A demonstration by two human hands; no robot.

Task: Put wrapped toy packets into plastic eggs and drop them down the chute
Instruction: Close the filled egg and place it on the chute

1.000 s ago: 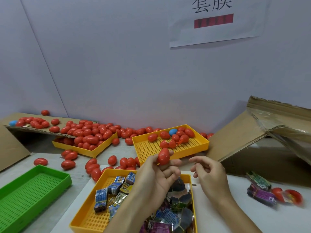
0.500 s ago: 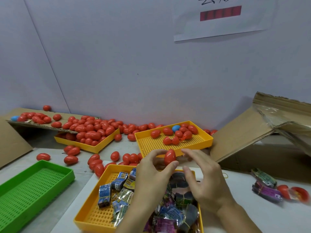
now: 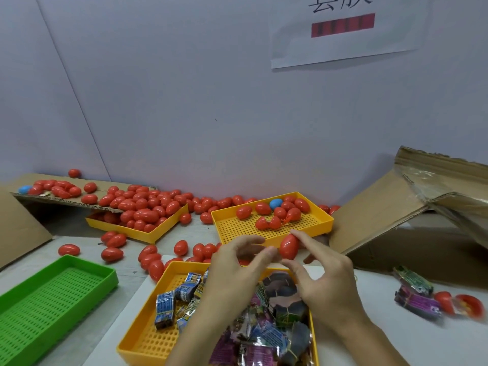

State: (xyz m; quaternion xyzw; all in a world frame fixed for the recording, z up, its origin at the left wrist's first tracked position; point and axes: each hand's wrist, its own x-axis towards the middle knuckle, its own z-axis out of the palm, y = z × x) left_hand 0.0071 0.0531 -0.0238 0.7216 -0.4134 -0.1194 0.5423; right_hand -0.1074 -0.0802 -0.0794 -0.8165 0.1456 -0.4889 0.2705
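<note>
A closed red plastic egg (image 3: 289, 247) is pinched between the forefinger and thumb of my right hand (image 3: 327, 281), just above the front rim of the far yellow tray (image 3: 311, 231). Beside it on the left, my left hand (image 3: 235, 273) has its fingers loosely spread and holds nothing; its thumb tip is close to the egg. Under both hands sits a near yellow tray (image 3: 142, 323) full of wrapped toy packets (image 3: 165, 307). A sloping cardboard chute (image 3: 380, 220) stands to the right.
A green tray (image 3: 87, 270) lies at the left. Many red eggs (image 3: 145, 207) fill another yellow tray and a cardboard flap at the back left, and several lie loose on the table. Two packets (image 3: 414, 299) and open red egg halves (image 3: 467, 305) lie at the right.
The red egg has passed from my left hand to my right hand and moved to the right. My left fingers have let go of it.
</note>
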